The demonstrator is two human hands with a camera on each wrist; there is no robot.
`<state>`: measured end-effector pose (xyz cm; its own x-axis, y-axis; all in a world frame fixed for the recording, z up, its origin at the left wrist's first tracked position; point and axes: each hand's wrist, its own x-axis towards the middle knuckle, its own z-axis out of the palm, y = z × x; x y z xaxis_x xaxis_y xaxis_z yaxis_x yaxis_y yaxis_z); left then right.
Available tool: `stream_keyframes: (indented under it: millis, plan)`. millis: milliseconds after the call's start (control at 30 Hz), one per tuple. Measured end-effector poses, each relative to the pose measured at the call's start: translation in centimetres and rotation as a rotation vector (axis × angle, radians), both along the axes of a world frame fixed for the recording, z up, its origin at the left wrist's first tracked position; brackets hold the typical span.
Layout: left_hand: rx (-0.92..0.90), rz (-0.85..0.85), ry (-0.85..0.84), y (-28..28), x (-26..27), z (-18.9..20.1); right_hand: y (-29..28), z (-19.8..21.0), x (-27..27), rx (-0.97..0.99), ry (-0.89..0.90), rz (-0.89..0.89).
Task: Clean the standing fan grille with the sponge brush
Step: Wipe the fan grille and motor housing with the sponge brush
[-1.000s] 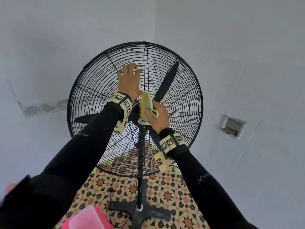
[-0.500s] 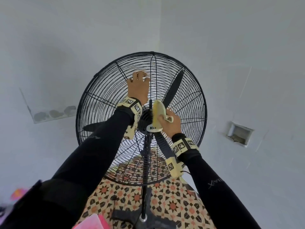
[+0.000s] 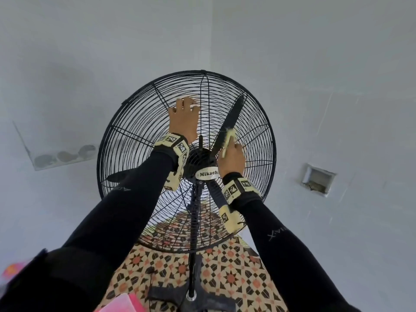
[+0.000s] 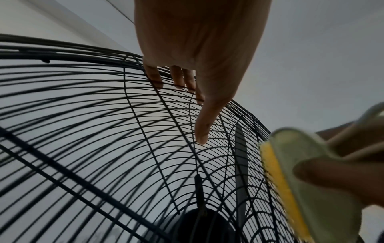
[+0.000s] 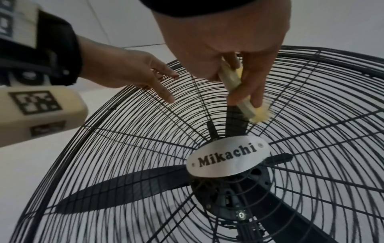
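The black wire grille (image 3: pixel 139 131) of the standing fan fills the middle of the head view. My left hand (image 3: pixel 184 115) rests on its upper part, left of the centre spoke, fingers (image 4: pixel 178 77) laid over the wires and thumb (image 4: pixel 205 125) straight. My right hand (image 3: pixel 231 156) grips the pale green sponge brush (image 3: pixel 228 140) up and to the right of the hub. Its yellow sponge (image 5: pixel 260 115) presses on the grille (image 5: pixel 311 115) over a black blade (image 3: pixel 231 118). The brush (image 4: pixel 301 172) shows blurred at the right of the left wrist view.
A silver "Mikachi" badge (image 3: pixel 208 174) marks the hub. The fan's pole (image 3: pixel 194 221) runs down to a dark base (image 3: pixel 191 296) on patterned floor tiles (image 3: pixel 225 266). A pink container (image 3: pixel 121 305) lies at the bottom left. Grey walls stand behind, with a recess (image 3: pixel 317 179) at the right.
My right hand has carried the brush from beside the hub up and to the right along the grille. My left hand has kept its place on the upper wires. The head view has shifted.
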<state>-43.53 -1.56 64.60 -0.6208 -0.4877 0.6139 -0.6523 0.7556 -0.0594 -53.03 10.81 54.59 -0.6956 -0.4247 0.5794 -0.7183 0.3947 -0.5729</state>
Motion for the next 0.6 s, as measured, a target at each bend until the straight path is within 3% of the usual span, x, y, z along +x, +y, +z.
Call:
stream_keyframes:
  millis: [133,300,433,533,600]
  plan:
    - [0.010,-0.011,0.023,-0.4,0.3,0.2,-0.8,0.9,1.0,-0.046,0.223,0.314]
    - [0.002,-0.028,0.005,-0.5,0.5,0.2,-0.9,2.0,0.3,-0.018,0.081,-0.004]
    - [0.003,-0.011,0.025,-0.3,0.4,0.1,-1.6,2.5,0.1,-0.081,0.120,0.202]
    - [0.011,-0.031,0.035,-0.4,0.6,0.2,-0.6,1.9,-2.2,-0.142,-0.065,0.073]
    - [0.019,-0.039,0.032,0.0,0.1,0.3,-0.6,2.1,-2.3,-0.093,-0.001,0.011]
